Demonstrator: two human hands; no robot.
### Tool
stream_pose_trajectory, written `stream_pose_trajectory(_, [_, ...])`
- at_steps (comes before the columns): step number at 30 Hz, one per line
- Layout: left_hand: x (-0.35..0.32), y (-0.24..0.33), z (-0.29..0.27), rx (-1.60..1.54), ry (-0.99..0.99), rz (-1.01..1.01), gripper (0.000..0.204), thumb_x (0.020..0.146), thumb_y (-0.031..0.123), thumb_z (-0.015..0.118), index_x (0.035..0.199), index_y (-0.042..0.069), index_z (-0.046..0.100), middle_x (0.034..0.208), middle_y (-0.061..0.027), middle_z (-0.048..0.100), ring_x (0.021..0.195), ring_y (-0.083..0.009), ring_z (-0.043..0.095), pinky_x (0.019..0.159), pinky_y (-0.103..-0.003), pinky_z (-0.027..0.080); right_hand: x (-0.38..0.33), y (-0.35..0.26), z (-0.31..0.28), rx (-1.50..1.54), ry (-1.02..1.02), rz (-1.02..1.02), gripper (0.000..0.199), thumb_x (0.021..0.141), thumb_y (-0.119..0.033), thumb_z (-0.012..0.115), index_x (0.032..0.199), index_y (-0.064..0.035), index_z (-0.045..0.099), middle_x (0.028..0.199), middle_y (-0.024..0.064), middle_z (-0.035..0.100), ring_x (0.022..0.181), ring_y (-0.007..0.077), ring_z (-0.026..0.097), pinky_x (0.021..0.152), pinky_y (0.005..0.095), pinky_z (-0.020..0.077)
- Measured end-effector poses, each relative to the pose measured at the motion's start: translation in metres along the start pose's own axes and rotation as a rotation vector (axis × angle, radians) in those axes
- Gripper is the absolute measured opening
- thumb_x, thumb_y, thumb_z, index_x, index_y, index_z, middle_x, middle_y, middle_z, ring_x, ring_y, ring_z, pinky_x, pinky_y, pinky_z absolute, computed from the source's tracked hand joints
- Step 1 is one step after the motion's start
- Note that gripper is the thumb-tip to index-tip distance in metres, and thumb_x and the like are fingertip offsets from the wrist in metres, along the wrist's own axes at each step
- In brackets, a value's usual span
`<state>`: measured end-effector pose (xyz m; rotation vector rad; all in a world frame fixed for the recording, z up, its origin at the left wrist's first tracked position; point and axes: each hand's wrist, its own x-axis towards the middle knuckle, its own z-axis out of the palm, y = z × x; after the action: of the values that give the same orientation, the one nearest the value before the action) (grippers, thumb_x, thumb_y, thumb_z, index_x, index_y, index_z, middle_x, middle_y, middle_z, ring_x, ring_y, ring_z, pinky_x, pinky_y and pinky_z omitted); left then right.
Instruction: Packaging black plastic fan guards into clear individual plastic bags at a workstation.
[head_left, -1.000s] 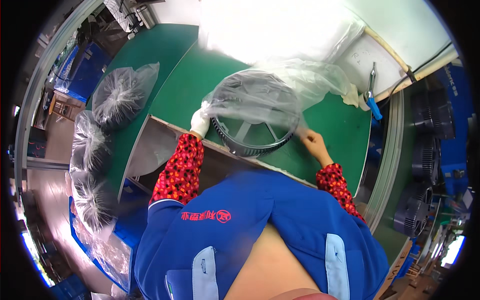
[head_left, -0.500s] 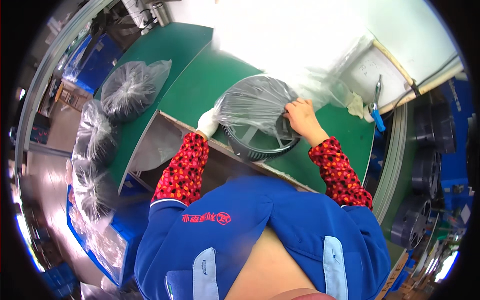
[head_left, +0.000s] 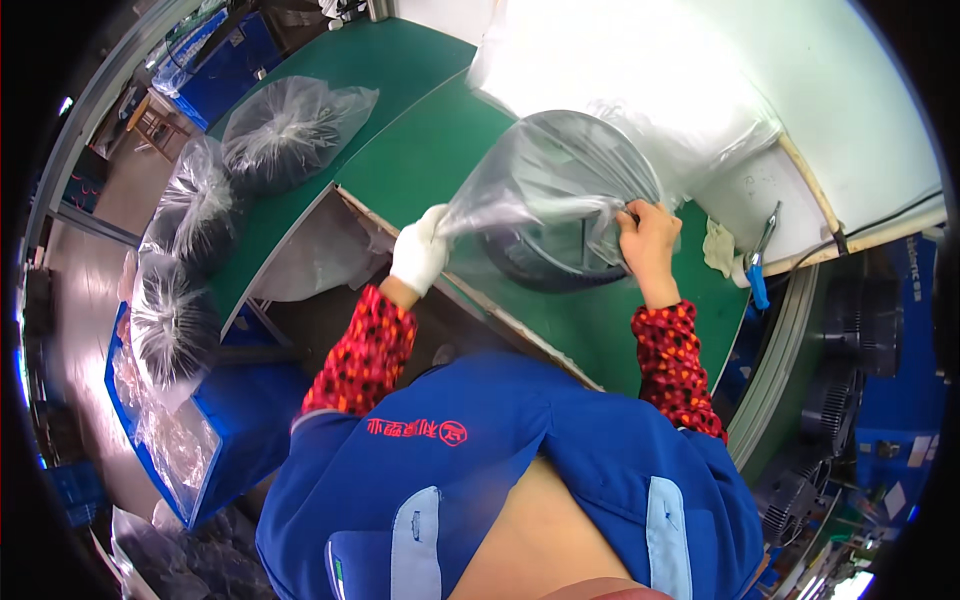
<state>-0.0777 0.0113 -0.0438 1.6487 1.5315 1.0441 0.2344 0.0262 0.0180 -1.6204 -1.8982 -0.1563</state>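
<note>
A round dark wheel-like part (head_left: 545, 272) lies on the green table in front of me, partly covered by a clear plastic bag (head_left: 530, 185). My left hand (head_left: 420, 250), in a white glove, is closed on the bag's left edge and draws the film out to a taut point beside the part. My right hand (head_left: 650, 245), bare, pinches the gathered film by the part's right rim. Its fingertips are partly hidden by the film.
Several bagged dark round parts (head_left: 280, 135) line the left of the green table (head_left: 410, 140). Below them stands a blue bin (head_left: 250, 410) holding clear film. A blue-handled tool (head_left: 758, 280) and a whitish cloth (head_left: 717, 248) lie at right. More dark round parts (head_left: 865, 320) stand far right.
My left hand has left the part's rim and pulled the bag's edge out leftward. My right hand has shifted slightly right, gathering film. The part has shifted and tilted, and the view has moved.
</note>
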Motion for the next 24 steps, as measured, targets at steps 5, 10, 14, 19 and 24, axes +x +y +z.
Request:
stream_pose_trajectory(5, [-0.052,0.051,-0.043,-0.446,0.192,0.015,0.026,0.094,0.016,0.045,0.110,-0.001,0.057,0.078,-0.0043,0.061,0.060,-0.0070,0.053,0.054,-0.020,0.041,-0.008,0.004,0.035,-0.203,-0.016,0.144,0.015,0.071,-0.021,0.064,0.067,-0.0066,0.065,0.064,0.0100,0.061,0.072,0.0287,0.057,0.069,0.0429,0.0363])
stream_pose_trajectory(10, [-0.055,0.071,-0.070,-0.690,-0.135,-0.193,0.034,0.088,0.013,0.043,0.113,-0.008,0.052,0.089,-0.0100,0.062,0.066,-0.0116,0.055,0.062,-0.021,0.043,-0.017,-0.010,0.053,0.013,-0.068,0.024,0.012,0.073,-0.017,0.063,0.075,-0.0058,0.065,0.072,0.0107,0.063,0.073,0.0306,0.058,0.069,0.0421,0.0406])
stream_pose_trajectory(14, [-0.056,0.073,-0.070,-0.731,-0.409,-0.152,0.035,0.087,0.012,0.044,0.115,-0.008,0.052,0.087,-0.0112,0.062,0.076,-0.0157,0.059,0.072,-0.026,0.046,-0.023,0.001,0.025,0.435,0.078,0.145,0.023,0.078,-0.015,0.063,0.099,-0.0050,0.061,0.092,0.0102,0.062,0.085,0.0251,0.058,0.079,0.0320,0.0431])
stream_pose_trajectory(19, [-0.027,0.065,-0.039,-0.823,-0.101,0.197,0.039,0.089,0.014,0.044,0.122,-0.008,0.043,0.098,-0.0143,0.062,0.093,-0.0244,0.060,0.089,-0.035,0.043,-0.083,0.051,0.001,1.004,-0.082,0.808,0.054,0.088,-0.021,0.056,0.134,-0.0052,0.034,0.128,0.0128,0.047,0.114,0.0215,0.048,0.095,0.0313,0.0368])
stream_pose_trajectory(24, [0.012,0.047,-0.010,0.326,-0.324,0.561,0.061,0.069,0.011,0.068,0.126,0.009,0.046,0.114,-0.0114,0.056,0.107,-0.0261,0.053,0.098,-0.037,0.035,-0.147,0.026,0.044,0.896,-0.309,0.636,0.073,0.079,-0.020,0.066,0.139,-0.0049,0.025,0.132,0.0164,0.042,0.118,0.0286,0.045,0.096,0.0358,0.0385])
